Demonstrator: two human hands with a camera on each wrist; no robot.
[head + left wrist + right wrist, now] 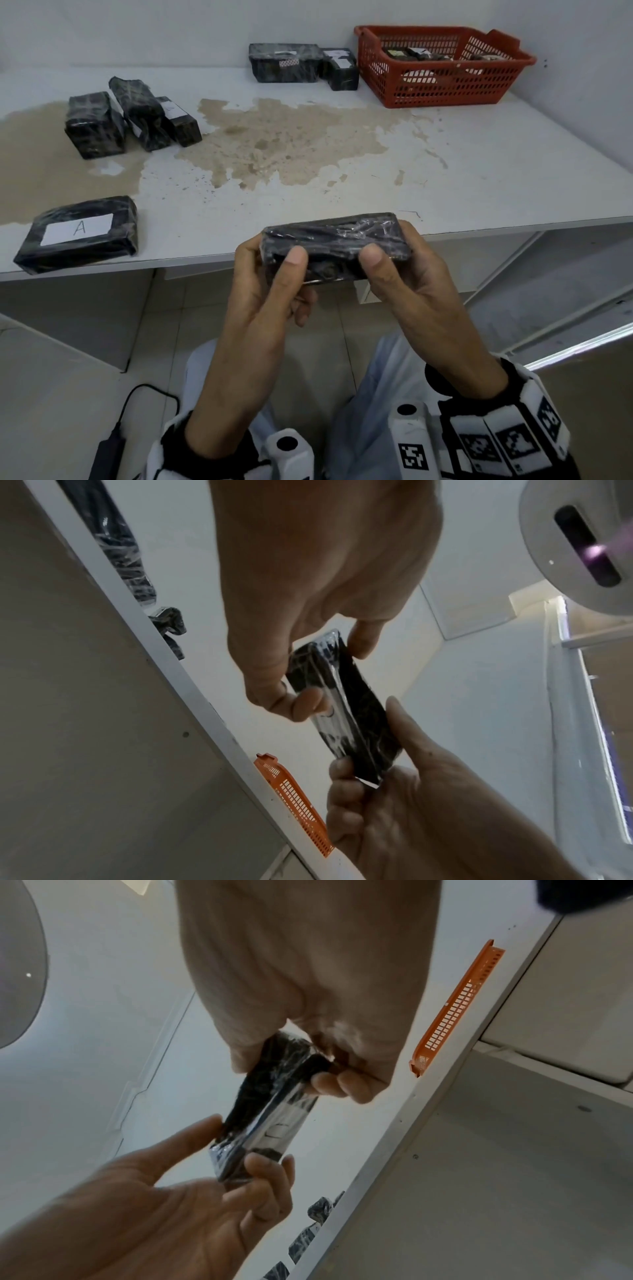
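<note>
Now: black packet point(334, 240) held at both ends, in front of the table point(445, 164)

Far on the left, a labelled packet point(77, 234) lies flat near the front edge of the table. Its white paper carries the letter A. Behind it, three packets point(138, 113) lie close together and touch each other. They lie at the edge of a brown stain point(281, 144) that spreads over the middle of the table top.

Then comes the left hand point(270, 291). It grips the left end of the black packet: the thumb point(296, 260) presses on the near side, and the fingers are curled round the far side and underneath. The packet is wrapped in shiny clear film. It is in the air, lying lengthwise between the hands, just in front of the table's front edge and above the person's lap. Only the hands touch it. The right hand point(404, 284) grips the right end in the same way, with the thumb in front and the fingers curled behind.

Further right, at the back of the table, two packets point(286, 63) stand side by side near the wall. Just beside them is a red basket point(428, 89) with more wrapped things inside.
</note>
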